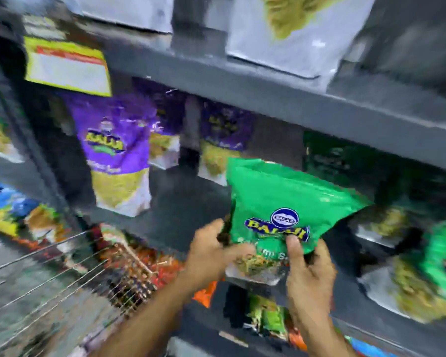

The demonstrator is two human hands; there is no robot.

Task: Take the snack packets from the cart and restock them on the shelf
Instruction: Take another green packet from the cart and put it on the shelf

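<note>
Both hands gripped a green plastic snack packet (281,202) before the dark grey metal shelf (268,88): left hand (211,256) pinching its lower left edge, right hand (309,274) its bottom. Purple packets (113,150) stood on the shelf; the wire cart (62,279) held blurred packets.

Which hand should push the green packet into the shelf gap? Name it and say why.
Right, probably. The right hand grips the green packet on the side nearer the other green packets, with its thumb on the front. The left hand holds the lower left edge, nearer the purple packets.
</note>
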